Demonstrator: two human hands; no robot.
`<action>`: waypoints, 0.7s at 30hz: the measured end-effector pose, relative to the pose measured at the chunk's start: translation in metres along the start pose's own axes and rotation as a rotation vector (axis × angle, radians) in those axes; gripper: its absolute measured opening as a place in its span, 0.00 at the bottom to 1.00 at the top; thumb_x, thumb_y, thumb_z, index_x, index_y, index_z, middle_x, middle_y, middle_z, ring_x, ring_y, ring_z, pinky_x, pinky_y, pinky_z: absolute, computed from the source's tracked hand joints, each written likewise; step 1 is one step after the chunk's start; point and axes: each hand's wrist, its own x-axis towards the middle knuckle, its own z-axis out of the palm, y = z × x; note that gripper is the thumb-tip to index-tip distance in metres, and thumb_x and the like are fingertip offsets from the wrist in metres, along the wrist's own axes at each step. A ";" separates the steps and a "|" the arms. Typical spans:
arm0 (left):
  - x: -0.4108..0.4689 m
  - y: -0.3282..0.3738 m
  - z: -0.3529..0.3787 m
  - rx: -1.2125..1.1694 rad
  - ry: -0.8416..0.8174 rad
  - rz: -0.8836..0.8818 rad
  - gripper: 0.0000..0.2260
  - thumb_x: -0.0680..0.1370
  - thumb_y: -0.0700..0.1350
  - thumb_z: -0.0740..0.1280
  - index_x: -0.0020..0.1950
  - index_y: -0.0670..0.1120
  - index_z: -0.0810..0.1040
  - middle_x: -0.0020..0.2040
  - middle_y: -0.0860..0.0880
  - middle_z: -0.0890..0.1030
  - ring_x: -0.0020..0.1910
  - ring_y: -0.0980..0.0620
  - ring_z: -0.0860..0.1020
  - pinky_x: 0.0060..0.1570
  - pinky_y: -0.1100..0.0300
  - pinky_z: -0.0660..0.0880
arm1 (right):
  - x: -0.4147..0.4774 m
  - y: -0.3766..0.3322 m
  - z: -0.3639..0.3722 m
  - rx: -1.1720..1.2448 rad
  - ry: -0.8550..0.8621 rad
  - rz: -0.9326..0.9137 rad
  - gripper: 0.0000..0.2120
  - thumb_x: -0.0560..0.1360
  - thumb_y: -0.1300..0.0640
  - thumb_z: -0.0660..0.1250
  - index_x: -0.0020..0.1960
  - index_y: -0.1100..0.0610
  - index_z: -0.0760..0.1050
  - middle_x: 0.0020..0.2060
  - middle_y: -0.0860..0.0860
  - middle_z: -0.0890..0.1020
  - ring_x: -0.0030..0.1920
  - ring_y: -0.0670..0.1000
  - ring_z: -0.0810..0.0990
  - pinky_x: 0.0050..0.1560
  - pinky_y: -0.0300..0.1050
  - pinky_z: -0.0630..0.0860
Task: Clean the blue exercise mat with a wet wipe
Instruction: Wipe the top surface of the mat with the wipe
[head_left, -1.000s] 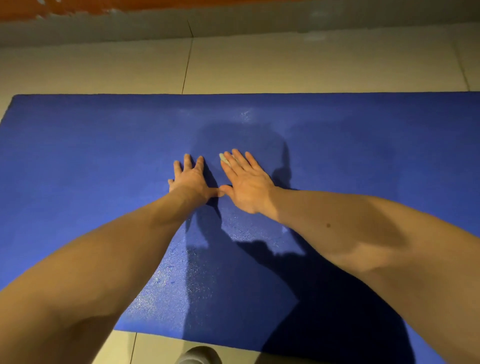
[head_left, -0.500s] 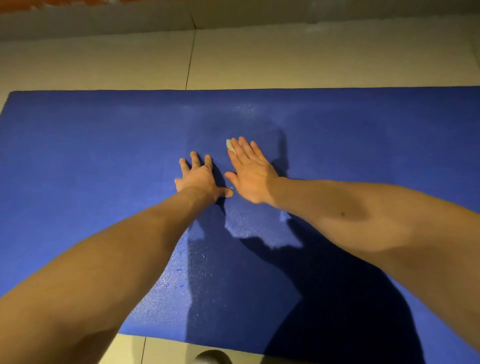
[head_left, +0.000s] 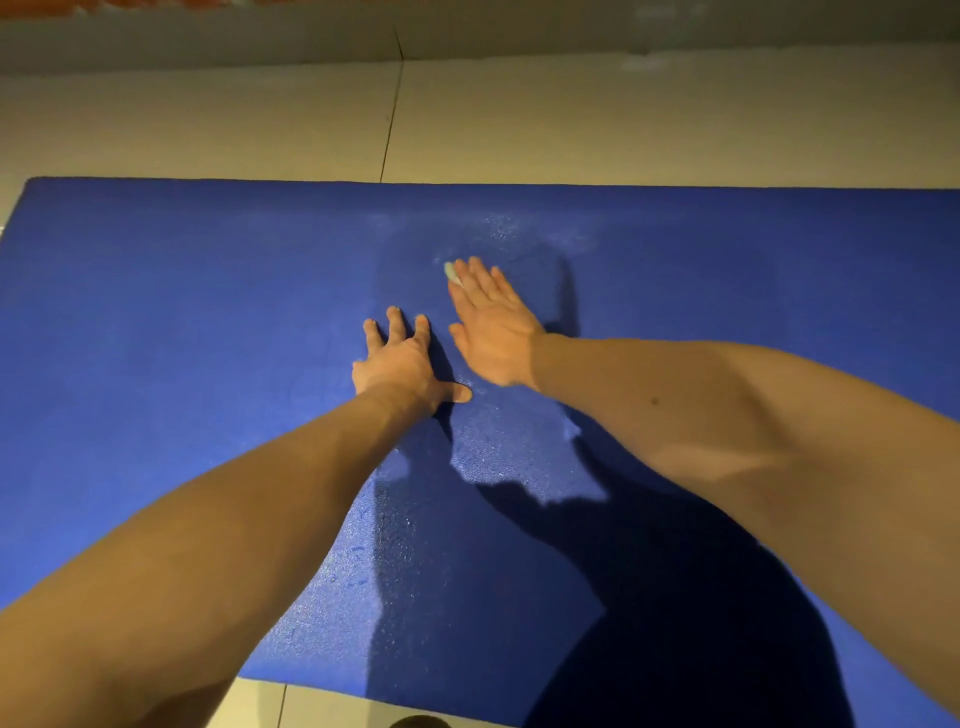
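The wet wipe (head_left: 451, 273) lies on the blue exercise mat (head_left: 182, 312) toward its far edge, pressed under the right hand (head_left: 491, 325), fingers straight (only a corner shows). The left hand (head_left: 402, 364), splayed and empty, braces on the mat beside it. Mid-wipe; the next move probably calls for steady pressure toward the mat's dry sides.

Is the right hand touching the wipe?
Touching. The head view shows the right hand pressed flat on the wet wipe, whose pale edge peeks out from under its fingers.
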 end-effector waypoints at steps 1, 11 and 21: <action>0.000 0.000 0.000 0.002 0.000 0.000 0.57 0.65 0.71 0.73 0.82 0.54 0.44 0.82 0.52 0.39 0.80 0.41 0.39 0.68 0.34 0.67 | 0.002 0.009 -0.002 -0.042 0.001 -0.066 0.32 0.86 0.47 0.46 0.81 0.62 0.38 0.81 0.55 0.39 0.81 0.57 0.37 0.80 0.54 0.38; -0.001 -0.001 0.000 0.041 0.019 0.008 0.56 0.65 0.73 0.71 0.82 0.55 0.43 0.82 0.52 0.39 0.80 0.42 0.40 0.63 0.39 0.70 | 0.029 0.048 -0.017 0.085 0.121 0.448 0.36 0.84 0.45 0.50 0.81 0.64 0.38 0.82 0.57 0.41 0.81 0.59 0.37 0.80 0.55 0.36; -0.002 -0.002 -0.001 0.044 0.020 0.008 0.56 0.65 0.73 0.71 0.82 0.55 0.43 0.82 0.53 0.39 0.80 0.42 0.40 0.63 0.40 0.70 | 0.065 0.035 -0.025 0.028 0.047 0.202 0.35 0.85 0.41 0.46 0.82 0.59 0.38 0.82 0.54 0.41 0.81 0.55 0.38 0.80 0.55 0.37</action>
